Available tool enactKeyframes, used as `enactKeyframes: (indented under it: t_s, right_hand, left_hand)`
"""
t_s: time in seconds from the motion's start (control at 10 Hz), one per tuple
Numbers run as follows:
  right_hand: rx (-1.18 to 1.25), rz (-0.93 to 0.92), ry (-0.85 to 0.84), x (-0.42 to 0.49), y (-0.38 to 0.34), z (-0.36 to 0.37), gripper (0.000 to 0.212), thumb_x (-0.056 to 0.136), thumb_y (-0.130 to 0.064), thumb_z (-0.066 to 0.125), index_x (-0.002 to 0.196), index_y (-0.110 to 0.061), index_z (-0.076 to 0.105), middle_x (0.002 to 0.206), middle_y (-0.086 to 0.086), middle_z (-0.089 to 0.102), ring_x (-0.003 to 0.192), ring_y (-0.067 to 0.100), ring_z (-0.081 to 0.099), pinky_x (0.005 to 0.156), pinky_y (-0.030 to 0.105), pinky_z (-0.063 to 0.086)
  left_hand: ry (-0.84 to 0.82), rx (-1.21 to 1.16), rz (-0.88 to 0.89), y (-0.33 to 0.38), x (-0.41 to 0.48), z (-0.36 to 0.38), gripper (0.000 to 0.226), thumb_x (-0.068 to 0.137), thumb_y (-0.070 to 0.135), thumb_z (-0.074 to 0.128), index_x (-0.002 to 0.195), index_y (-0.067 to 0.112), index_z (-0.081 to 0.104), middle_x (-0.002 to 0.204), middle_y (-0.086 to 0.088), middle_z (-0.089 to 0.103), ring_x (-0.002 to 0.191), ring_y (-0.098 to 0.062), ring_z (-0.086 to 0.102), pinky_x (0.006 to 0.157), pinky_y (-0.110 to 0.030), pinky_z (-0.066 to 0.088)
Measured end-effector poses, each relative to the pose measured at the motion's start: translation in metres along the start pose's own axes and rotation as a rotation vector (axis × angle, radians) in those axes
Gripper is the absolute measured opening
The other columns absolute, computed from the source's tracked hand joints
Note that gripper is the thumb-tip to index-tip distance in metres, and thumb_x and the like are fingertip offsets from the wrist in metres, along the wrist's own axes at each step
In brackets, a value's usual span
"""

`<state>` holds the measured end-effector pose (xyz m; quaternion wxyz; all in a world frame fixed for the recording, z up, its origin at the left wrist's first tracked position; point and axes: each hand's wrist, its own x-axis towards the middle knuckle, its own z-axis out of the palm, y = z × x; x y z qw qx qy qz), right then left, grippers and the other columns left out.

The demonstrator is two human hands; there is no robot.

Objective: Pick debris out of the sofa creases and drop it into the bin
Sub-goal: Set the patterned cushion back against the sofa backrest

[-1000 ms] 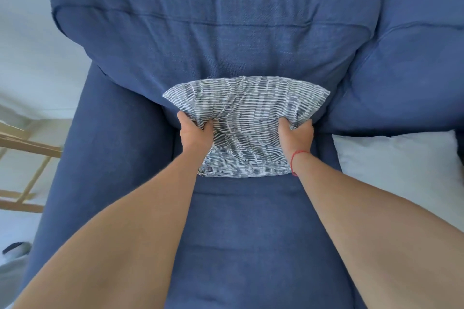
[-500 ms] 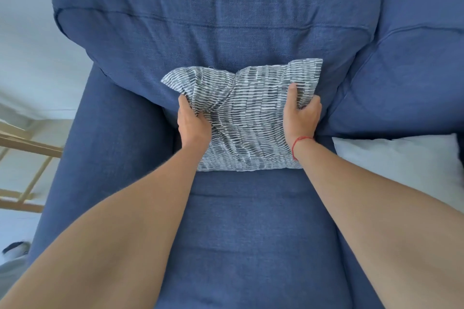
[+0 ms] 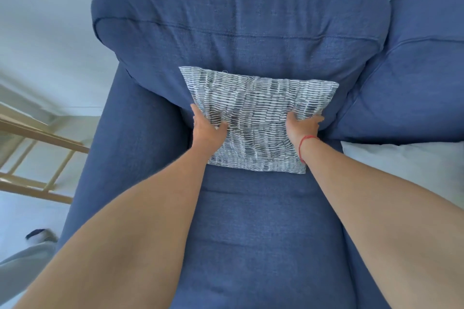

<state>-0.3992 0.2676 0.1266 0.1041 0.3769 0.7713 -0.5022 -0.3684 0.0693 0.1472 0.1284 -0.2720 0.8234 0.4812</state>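
A grey-and-white striped cushion (image 3: 258,108) leans against the blue sofa's back cushion (image 3: 238,20), its lower edge on the seat (image 3: 263,233). My left hand (image 3: 206,130) grips the cushion's lower left edge, thumb on the front. On the lower right edge my right hand (image 3: 301,125), with a red string on its wrist, holds the cushion, its fingers wrapped around the side. The crease between seat and back is hidden behind the cushion. No debris and no bin are in view.
A white pillow (image 3: 406,165) lies on the seat to the right, under a second blue back cushion (image 3: 421,70). The sofa's left armrest (image 3: 105,158) borders a wooden frame (image 3: 42,138) on the floor. A shoe (image 3: 40,234) shows at lower left.
The striped cushion went from bunched between my hands to spread flat against the backrest. Both hands slid down to its lower sides.
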Motion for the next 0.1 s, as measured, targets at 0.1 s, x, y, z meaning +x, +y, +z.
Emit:
enactKeyframes:
  t_s: [0.1]
  right_hand:
    - [-0.067,-0.004,-0.013,-0.0305,-0.0174,0.0181,0.104,0.083,-0.041,0.061,0.153,-0.004,-0.006,0.16,0.013,0.015,0.144,0.033,0.029,0.117,0.046,0.03]
  left_hand:
    - [-0.026,0.198,0.042,0.003,-0.0098,-0.0274,0.081,0.096,0.038,0.051,0.154,0.014,-0.001,0.162,-0.005,0.014,0.148,-0.025,0.019,0.117,-0.042,0.028]
